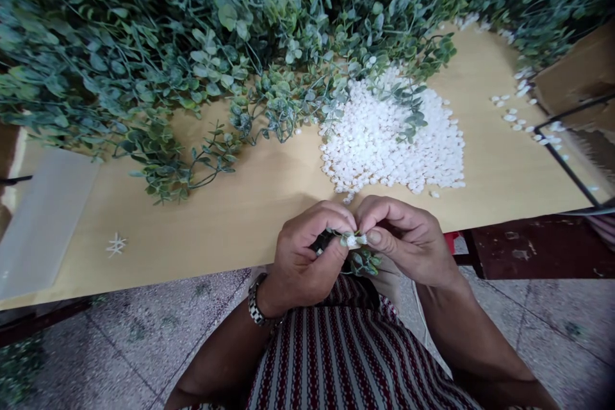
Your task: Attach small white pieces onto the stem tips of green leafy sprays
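Just over the table's front edge, my left hand (pixel 312 253) and my right hand (pixel 408 237) meet, fingertips pinched close together. Between them is a small sprig of artificial leaves (pixel 364 262) with a small white piece (pixel 354 241) on it. My left thumb and fingers grip the sprig, part of which is hidden in that hand. At the white piece, my right thumb and forefinger are closed in a pinch; whether they hold the piece or the stem is hard to see. Beyond my hands lies a heap of small white pieces (pixel 384 141).
A mass of artificial greenery (pixel 216 25) fills the back of the table (pixel 240 224). White sticks (pixel 116 244) and a pale translucent sheet (pixel 50 224) lie at left. At right are scattered white pieces (pixel 514 118), a black metal frame (pixel 569 170) and a cardboard box (pixel 576 70).
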A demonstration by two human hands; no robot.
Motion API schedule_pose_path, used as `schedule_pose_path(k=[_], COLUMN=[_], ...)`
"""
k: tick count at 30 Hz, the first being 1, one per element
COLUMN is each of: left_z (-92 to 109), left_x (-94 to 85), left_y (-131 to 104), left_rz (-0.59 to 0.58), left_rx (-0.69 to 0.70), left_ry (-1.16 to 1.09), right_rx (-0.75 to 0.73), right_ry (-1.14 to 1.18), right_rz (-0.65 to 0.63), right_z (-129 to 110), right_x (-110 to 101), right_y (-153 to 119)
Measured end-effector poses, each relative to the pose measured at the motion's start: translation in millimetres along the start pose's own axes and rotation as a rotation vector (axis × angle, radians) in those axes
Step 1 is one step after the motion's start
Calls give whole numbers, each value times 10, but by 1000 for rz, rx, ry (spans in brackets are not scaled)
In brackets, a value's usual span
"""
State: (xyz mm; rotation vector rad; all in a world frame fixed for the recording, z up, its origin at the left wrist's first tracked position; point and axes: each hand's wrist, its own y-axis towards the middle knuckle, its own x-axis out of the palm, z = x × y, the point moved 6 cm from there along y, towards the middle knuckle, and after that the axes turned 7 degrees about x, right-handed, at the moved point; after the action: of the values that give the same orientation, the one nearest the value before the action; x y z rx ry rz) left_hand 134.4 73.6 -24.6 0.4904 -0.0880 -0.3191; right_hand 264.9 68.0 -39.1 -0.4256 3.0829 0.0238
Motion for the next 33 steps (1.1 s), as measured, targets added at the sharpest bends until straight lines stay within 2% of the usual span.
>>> schedule_pose_path(k=[7, 19, 23, 25, 28, 31, 33], left_z=[-12, -15, -58, -100, -158, -172, -162], left_x=[9, 19, 11, -13, -94, -164, -174], left_y=[-16, -19, -7, -6, -8, 10, 43], left_rz=[23, 22, 33, 65, 209, 350, 357], left_rx=[5, 17, -40, -102, -192, -215, -212], left_ry=[-15, -14, -53, -131, -280, -356, -372], right_rx=[-83, -119, -132, -168, -294, -339, -359], right_ry=[-16, -59, -108, -110, -187, -456, -642], right_rz=[29, 18, 46, 101, 159, 5, -32], right_z=[-6, -33, -30, -70, -196, -227, -200], right_x=[16, 38, 36, -44, -186, -122, -46], right_y=[-6, 13, 18, -1, -81, -152, -178])
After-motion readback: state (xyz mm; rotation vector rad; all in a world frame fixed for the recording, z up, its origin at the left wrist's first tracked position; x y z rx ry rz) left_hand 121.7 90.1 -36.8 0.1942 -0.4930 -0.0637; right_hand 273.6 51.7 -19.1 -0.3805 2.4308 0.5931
